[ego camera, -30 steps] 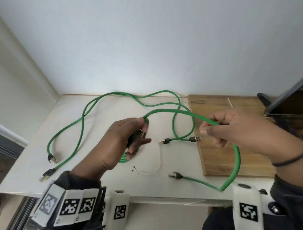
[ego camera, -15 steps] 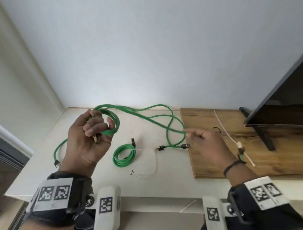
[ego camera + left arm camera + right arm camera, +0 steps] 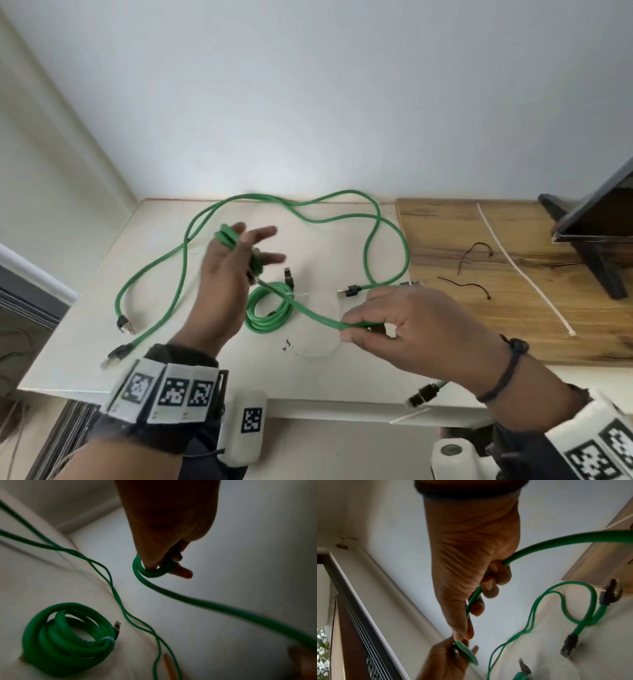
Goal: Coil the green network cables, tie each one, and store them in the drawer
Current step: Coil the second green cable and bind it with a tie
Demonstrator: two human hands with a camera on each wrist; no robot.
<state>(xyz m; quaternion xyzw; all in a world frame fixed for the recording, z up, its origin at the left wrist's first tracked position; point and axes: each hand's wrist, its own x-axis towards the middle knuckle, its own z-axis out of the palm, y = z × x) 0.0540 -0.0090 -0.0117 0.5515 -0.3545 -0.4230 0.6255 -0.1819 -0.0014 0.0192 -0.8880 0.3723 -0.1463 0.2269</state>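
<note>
Since half a second ago the right hand [image 3: 407, 329] has come back from the far side of the desk [image 3: 164, 240] toward the front edge, and it now pinches the cable [image 3: 310, 313] between thumb and fingers, the slack running through its curled palm. The left hand [image 3: 222, 274] holds the growing coil [image 3: 227, 236]: a few turns sit round its fingers, which stand fairly straight, and a plug seems to be tucked under the thumb, though the wrist view is too dark to be sure.

Coiling of a second cable is the step in hand. A tied coil [image 3: 269, 311] already lies on the desk between the two hands. Two more cables [image 3: 370, 240] sprawl loose toward the back edge and the left side.

Next, by the look of it, the right hand must carry its length up and over the left fingers for another turn, keeping light tension so the loops stay even. The free plug [image 3: 424, 397] hangs past the front edge below the right wrist and may snag there as it is drawn in.

Room is fair above the desk's middle. On the right lies the wooden board [image 3: 565, 308], carrying a white tie [image 3: 520, 270], black ties [image 3: 476, 250] and the monitor stand [image 3: 596, 263]. No drawer is in view.
</note>
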